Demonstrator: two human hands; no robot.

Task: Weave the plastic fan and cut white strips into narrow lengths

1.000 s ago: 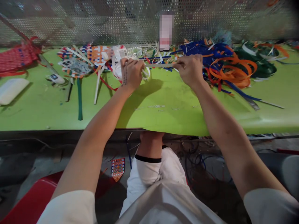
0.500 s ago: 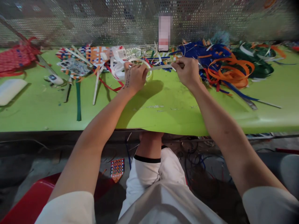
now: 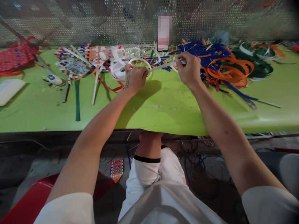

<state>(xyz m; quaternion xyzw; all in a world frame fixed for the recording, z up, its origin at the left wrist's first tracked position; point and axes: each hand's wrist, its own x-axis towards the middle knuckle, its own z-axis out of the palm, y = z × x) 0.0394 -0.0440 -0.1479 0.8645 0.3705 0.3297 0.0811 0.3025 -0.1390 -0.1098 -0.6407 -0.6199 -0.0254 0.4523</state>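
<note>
Grip of the left hand (image 3: 136, 77) and of the right hand (image 3: 188, 67) is closed on a pale strip (image 3: 162, 66), which spans between them above the green bench (image 3: 149, 115), near the white coil (image 3: 118, 71) and below the phone (image 3: 163, 32).

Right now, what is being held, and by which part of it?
A white strip, pinched near one end of its visible span by each hand, left and right.
</note>
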